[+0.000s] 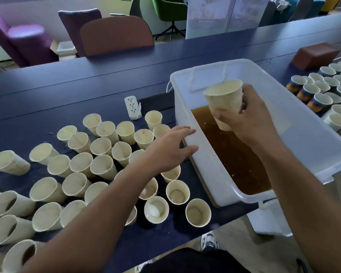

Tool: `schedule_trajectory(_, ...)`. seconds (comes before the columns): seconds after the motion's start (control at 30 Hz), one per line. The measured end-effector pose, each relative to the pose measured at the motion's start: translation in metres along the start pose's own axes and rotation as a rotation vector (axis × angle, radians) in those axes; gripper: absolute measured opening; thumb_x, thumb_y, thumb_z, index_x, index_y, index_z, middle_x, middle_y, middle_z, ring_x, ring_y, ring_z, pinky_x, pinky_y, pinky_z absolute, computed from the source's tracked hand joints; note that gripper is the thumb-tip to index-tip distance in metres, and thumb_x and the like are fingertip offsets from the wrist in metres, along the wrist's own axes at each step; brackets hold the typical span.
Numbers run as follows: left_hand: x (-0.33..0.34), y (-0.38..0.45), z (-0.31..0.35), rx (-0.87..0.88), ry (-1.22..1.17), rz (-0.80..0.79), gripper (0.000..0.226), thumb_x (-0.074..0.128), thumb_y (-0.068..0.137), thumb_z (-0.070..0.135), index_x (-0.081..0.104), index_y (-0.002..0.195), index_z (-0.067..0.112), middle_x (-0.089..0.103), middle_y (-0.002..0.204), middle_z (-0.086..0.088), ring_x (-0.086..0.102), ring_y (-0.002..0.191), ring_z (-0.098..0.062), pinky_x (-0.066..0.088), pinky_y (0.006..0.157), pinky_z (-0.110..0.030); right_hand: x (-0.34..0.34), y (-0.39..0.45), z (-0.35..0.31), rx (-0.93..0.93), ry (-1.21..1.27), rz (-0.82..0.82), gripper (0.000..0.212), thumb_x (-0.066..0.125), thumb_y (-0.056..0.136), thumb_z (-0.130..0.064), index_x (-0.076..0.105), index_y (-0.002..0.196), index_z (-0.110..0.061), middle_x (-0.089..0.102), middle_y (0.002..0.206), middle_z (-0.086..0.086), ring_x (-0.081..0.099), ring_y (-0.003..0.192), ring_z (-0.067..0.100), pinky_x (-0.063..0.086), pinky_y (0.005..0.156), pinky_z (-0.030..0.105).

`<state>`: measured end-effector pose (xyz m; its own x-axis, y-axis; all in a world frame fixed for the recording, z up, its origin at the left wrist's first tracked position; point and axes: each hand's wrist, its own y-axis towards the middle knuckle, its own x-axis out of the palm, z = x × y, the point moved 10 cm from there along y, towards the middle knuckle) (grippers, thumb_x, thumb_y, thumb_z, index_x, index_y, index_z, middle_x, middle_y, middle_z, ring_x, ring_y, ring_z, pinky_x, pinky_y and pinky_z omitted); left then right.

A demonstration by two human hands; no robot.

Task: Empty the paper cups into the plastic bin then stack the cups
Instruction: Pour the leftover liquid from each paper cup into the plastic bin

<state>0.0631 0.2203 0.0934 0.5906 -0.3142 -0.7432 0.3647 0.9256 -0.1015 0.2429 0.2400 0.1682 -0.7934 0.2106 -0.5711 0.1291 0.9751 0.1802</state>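
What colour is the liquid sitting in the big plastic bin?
Brown, like tea. The liquid in the plastic bin shows best in the head view.

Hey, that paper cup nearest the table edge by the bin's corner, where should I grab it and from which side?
Grip the paper cup round its side wall just under the rim, coming from above and from the table edge side. It stands upright with its mouth open, and that side is free, while other cups and the plastic bin crowd the other sides. Pinching the rim would likely crush it.
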Motion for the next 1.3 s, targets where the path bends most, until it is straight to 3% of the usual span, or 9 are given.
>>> schedule_trajectory(0.13, -0.018, -0.036, -0.024, -0.071, -0.215, 0.106, 0.050, 0.068, 0.093, 0.036, 0.052, 0.140, 0.030, 0.063, 0.127, 0.013, 0.062, 0.108, -0.005, 0.049, 0.096, -0.029, 0.022, -0.028, -0.052, -0.080, 0.270, -0.024, 0.056, 0.082, 0.080, -0.024, 0.046, 0.122, -0.032, 0.058, 0.108, -0.023, 0.055, 0.093, -0.014, 0.047, 0.068, 0.006)
schedule_trajectory(0.3, -0.033, -0.104, -0.075, -0.190, -0.431, 0.283, 0.051, 0.077, 0.087, 0.028, 0.047, 0.127, 0.041, 0.063, 0.111, 0.022, 0.063, 0.095, 0.003, 0.050, 0.082, -0.015, 0.121, -0.077, -0.066, -0.068, 0.386, -0.350, 0.057, 0.084, 0.078, -0.022, 0.050, 0.122, -0.035, 0.063, 0.109, -0.026, 0.058, 0.103, -0.009, 0.051, 0.080, 0.012)
schedule_trajectory(0.47, -0.033, -0.169, -0.127, -0.367, -0.380, 0.395, 0.051, 0.083, 0.080, 0.029, 0.042, 0.102, 0.050, 0.062, 0.092, 0.034, 0.059, 0.084, 0.013, 0.042, 0.069, -0.007, 0.211, -0.128, -0.069, 0.010, 0.385, -0.573, 0.060, 0.085, 0.076, -0.035, 0.048, 0.122, -0.041, 0.064, 0.111, -0.029, 0.061, 0.105, -0.006, 0.051, 0.083, 0.019)
schedule_trajectory(0.53, -0.042, -0.196, -0.148, -0.438, -0.302, 0.482, 0.051, 0.084, 0.076, 0.031, 0.041, 0.096, 0.050, 0.061, 0.084, 0.028, 0.059, 0.077, 0.011, 0.039, 0.064, -0.005, 0.239, -0.145, -0.083, 0.000, 0.379, -0.671, 0.059, 0.084, 0.078, -0.033, 0.047, 0.123, -0.039, 0.063, 0.108, -0.034, 0.061, 0.103, -0.010, 0.050, 0.081, 0.015)
schedule_trajectory(0.7, -0.068, -0.253, -0.201, -0.584, -0.242, 0.592, 0.045, 0.081, 0.078, 0.036, 0.049, 0.109, 0.030, 0.065, 0.099, 0.009, 0.062, 0.091, -0.016, 0.048, 0.077, -0.034, 0.284, -0.172, -0.133, -0.032, 0.459, -0.924, 0.038, 0.056, 0.096, -0.053, 0.055, 0.128, -0.032, 0.065, 0.122, -0.018, 0.058, 0.114, -0.008, 0.044, 0.090, 0.009)
schedule_trajectory(0.83, -0.099, -0.291, -0.236, -0.594, -0.130, 0.674, 0.052, 0.079, 0.077, 0.048, 0.052, 0.117, 0.028, 0.065, 0.108, 0.007, 0.060, 0.099, -0.015, 0.050, 0.082, -0.036, 0.317, -0.157, -0.165, -0.130, 0.285, -0.801, 0.017, 0.053, 0.100, -0.039, 0.069, 0.096, -0.042, 0.071, 0.093, -0.023, 0.062, 0.091, -0.007, 0.046, 0.076, 0.013)
schedule_trajectory(1.03, -0.133, -0.327, -0.280, -0.672, -0.049, 0.681, 0.075, 0.078, 0.081, 0.046, 0.039, 0.143, 0.035, 0.059, 0.129, 0.009, 0.059, 0.113, -0.015, 0.052, 0.092, -0.040, 0.384, -0.131, -0.212, -0.277, 0.126, -0.643, 0.021, 0.062, 0.095, -0.025, 0.078, 0.106, -0.018, 0.072, 0.082, -0.012, 0.062, 0.070, -0.002, 0.042, 0.062, 0.010)
schedule_trajectory(1.2, -0.146, -0.373, -0.331, -0.902, 0.010, 0.665, 0.039, 0.066, 0.091, 0.039, 0.058, 0.128, 0.030, 0.063, 0.117, 0.003, 0.061, 0.101, -0.020, 0.052, 0.082, -0.040, 0.449, -0.112, -0.230, -0.307, 0.028, -0.554, 0.024, 0.060, 0.094, -0.027, 0.078, 0.107, -0.017, 0.076, 0.096, -0.004, 0.065, 0.078, 0.008, 0.053, 0.070, 0.022)
schedule_trajectory(1.3, -0.141, -0.387, -0.358, -1.050, 0.047, 0.545, 0.036, 0.059, 0.093, 0.040, 0.056, 0.128, 0.032, 0.065, 0.121, 0.004, 0.062, 0.106, -0.024, 0.050, 0.085, -0.042, 0.487, -0.111, -0.227, -0.319, -0.071, -0.578, 0.025, 0.059, 0.095, -0.026, 0.078, 0.107, -0.016, 0.076, 0.097, 0.001, 0.066, 0.079, 0.015, 0.056, 0.071, 0.029)
